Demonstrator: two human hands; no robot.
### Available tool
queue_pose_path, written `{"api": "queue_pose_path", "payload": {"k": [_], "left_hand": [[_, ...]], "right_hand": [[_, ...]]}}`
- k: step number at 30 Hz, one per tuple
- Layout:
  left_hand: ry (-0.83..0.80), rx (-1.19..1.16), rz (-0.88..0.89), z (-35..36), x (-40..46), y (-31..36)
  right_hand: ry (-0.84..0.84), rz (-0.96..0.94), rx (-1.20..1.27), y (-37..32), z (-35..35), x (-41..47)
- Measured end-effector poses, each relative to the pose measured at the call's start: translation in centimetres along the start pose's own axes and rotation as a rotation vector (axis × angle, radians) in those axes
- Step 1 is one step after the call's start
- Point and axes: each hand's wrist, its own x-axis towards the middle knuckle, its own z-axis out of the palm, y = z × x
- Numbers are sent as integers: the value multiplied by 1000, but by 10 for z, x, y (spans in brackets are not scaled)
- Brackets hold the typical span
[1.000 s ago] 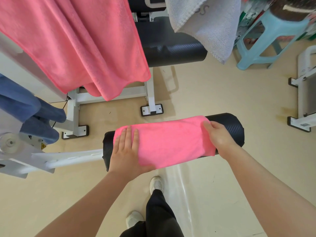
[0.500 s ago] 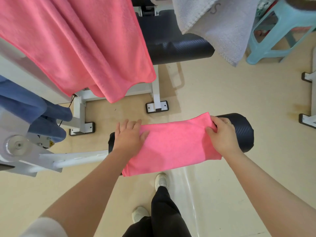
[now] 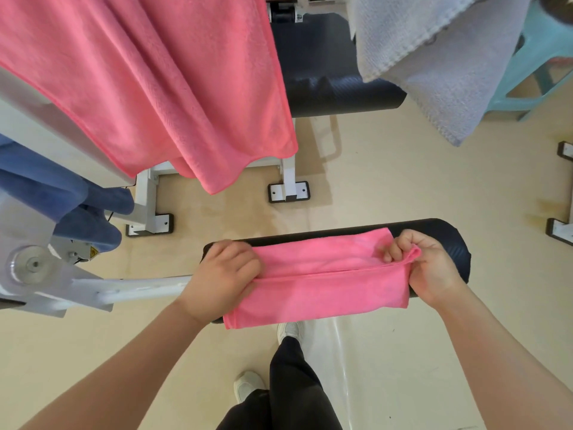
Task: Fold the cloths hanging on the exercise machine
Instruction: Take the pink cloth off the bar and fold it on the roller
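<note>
A small pink cloth lies over the black foam roller of the exercise machine, with its far half doubled over towards me. My left hand grips the cloth's left end, fingers curled. At the right end, my right hand pinches the doubled edge. A large pink towel hangs from the machine at upper left. Beside it, a grey-white towel hangs at upper right, and a blue cloth is draped at the left.
The machine's white arm runs left from the roller to a pivot. White frame feet stand on the beige floor. A second black pad sits behind. A teal stool stands far right. My legs and shoes are below.
My left hand went from lying flat on the cloth to gripping its left end. Both hands have doubled the cloth's far edge over towards me, so it now lies narrower on the roller.
</note>
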Motion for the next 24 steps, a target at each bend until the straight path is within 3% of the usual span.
{"api": "queue_pose_path", "payload": {"k": [3,6,8,10,12,13,16,21,24], "left_hand": [[-51,-237,-124,-13,-4,13],[-96,-707,-623,-34,8,27],[-271,-1087,-902,-40,11,22],[-494,-1317,-1009,-45,12,16],[-610,-1424,-1108,-42,10,12],[-643,-1362,-1155,-38,9,11],[-688,-803,-1036,-23,6,12],[-222,-465,-908,-25,10,21],[-137,-420,-859,-21,9,14]], "right_hand": [[-22,9,20,-2,0,4],[20,24,23,-5,-2,7],[68,41,11,-6,-5,7],[88,82,-98,-6,-8,4],[103,145,-283,-5,-8,-1],[113,169,-382,-3,-8,-2],[189,153,-648,4,-4,-2],[342,-28,-833,10,8,-1],[403,-71,-879,15,13,-1]]}}
